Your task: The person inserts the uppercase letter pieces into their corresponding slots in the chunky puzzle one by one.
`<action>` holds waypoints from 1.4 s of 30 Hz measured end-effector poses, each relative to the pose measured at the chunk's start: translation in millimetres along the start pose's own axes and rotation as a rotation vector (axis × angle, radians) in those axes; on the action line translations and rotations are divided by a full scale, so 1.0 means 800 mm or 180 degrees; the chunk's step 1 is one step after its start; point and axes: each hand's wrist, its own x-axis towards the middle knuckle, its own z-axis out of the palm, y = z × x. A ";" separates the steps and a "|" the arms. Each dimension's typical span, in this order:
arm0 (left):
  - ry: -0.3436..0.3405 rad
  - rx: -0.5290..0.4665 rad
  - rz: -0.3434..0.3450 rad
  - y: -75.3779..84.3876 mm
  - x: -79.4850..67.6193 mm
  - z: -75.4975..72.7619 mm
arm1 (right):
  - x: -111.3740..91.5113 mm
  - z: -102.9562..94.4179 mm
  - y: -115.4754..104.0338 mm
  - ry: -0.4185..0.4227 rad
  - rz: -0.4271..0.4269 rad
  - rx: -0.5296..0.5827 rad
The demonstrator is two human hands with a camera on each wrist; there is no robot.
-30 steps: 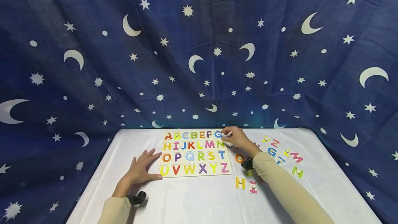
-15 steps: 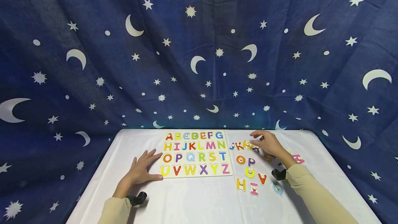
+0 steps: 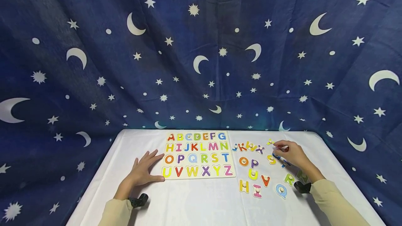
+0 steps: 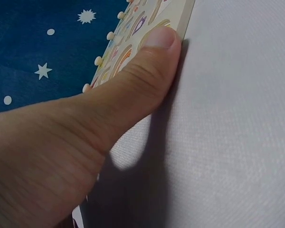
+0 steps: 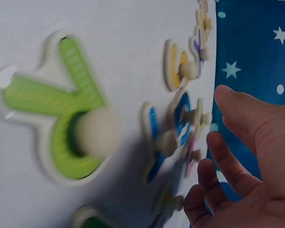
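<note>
A pale alphabet puzzle board (image 3: 201,177) lies at the table's middle, its top row bearing knobbed letters A to F. My left hand (image 3: 142,170) is spread at its left edge; in the left wrist view the thumb (image 4: 152,61) touches the board's corner (image 4: 185,19). My right hand (image 3: 292,154) hovers over loose letter pieces with fingers loosely bent and nothing visible between them. Just below its fingertips lies the blue G piece (image 3: 276,155), partly hidden; the yellow Y piece (image 3: 270,142) is beside them. In the right wrist view, the green R piece (image 5: 80,104) looms close.
Several knobbed letters are scattered right of the board, among them the orange O (image 3: 243,161), yellow H (image 3: 244,186), pink I (image 3: 257,190) and light blue Q (image 3: 281,190). A dark blue star-and-moon curtain (image 3: 188,97) hangs behind the white table (image 3: 194,205).
My right hand has moved right from the board's top right corner, passing over the loose letters to the G piece. More loose letters have come into sight. My left hand stays put.
</note>
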 end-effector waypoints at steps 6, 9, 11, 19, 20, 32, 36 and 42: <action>0.0019 0.0050 0.0035 -0.001 0.002 0.000 | -0.009 0.002 0.011 -0.0047 0.0148 0.0001; 0.0007 0.0071 0.0042 -0.002 0.002 0.000 | -0.012 0.003 0.014 -0.0058 0.0195 -0.0040; 0.0011 0.0064 0.0056 -0.002 0.002 0.001 | -0.014 0.003 0.016 -0.0046 0.0208 -0.0065; 0.0030 0.0068 0.0075 -0.002 0.004 0.000 | -0.013 0.008 0.019 0.0038 0.0267 -0.0005; 0.0030 0.0078 0.0080 -0.001 0.003 0.000 | -0.013 0.009 0.019 0.0040 0.0274 -0.0001; 0.0014 0.0094 0.0062 0.003 -0.001 -0.002 | -0.016 0.009 0.016 -0.0001 0.0387 0.0028; 0.0016 0.0070 0.0079 0.002 -0.001 -0.001 | -0.017 0.007 0.009 0.0051 0.0376 0.0002; 0.0006 0.0088 0.0087 0.000 0.000 -0.001 | -0.008 0.007 -0.009 0.0161 0.0186 0.0068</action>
